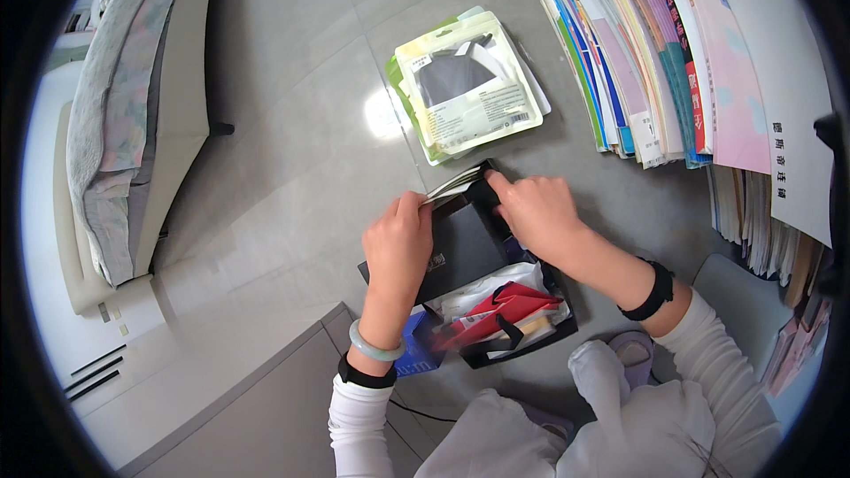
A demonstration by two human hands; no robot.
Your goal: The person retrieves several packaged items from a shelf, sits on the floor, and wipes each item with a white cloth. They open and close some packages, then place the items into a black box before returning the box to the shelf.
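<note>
Between my two hands runs a thin stack of pale sheets (454, 184), seen nearly edge-on. My left hand (398, 243) pinches its left end, wrist in a pale bangle and a black band. At the other end, my right hand (538, 217) has its fingers closed where the sheets meet a black edge; exactly what is under its fingertips is partly hidden. Just below lies a dark flat panel (460, 248), tilted against an open black box (522, 350). Inside that box are a red packet (509, 305) and white plastic wrapping (482, 294). A blue box (416, 350) sits beside it.
Flat clear-fronted packages (469, 88) are stacked on the grey tiled floor (292, 124). Many books and magazines (629, 53) stand upright at the right. A cushioned piece of furniture (133, 124) is at far left, a grey cabinet (239, 389) at lower left. My slippered foot (633, 358) is near the box.
</note>
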